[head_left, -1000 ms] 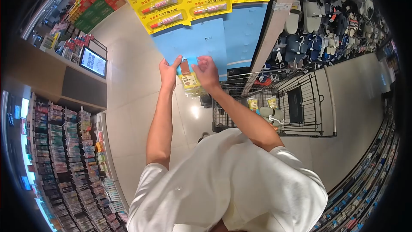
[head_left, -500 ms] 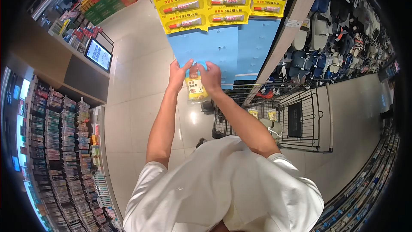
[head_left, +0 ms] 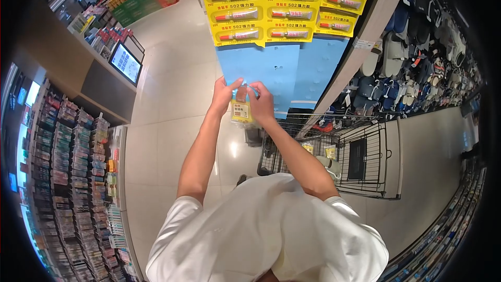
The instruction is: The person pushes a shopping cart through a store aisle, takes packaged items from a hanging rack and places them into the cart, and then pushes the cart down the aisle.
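A yellow scouring sponge pack (head_left: pixel 242 110) with a white label and a clear lower edge hangs upright in front of me, held near its top. My left hand (head_left: pixel 224 94) is closed on its upper left side, thumb toward the top. At the upper right, my right hand (head_left: pixel 262 103) pinches the pack with bent fingers. Just behind stands a blue display board (head_left: pixel 284 65) with small cut slots. Above it, yellow cards of super glue tubes (head_left: pixel 237 14) are mounted in rows.
A black wire shopping cart (head_left: pixel 373 151) stands to my right, with yellow packs and a slipper (head_left: pixel 330 168) inside. Slippers hang on a rack (head_left: pixel 394 60) beyond. On the left are a shelf of small packaged goods (head_left: pixel 68 177) and a screen (head_left: pixel 126 62).
My view has shifted slightly, so the board and glue cards sit lower and farther right. The right hand's fingers have bent into a pinch at the pack's top, and the pack tilts away more.
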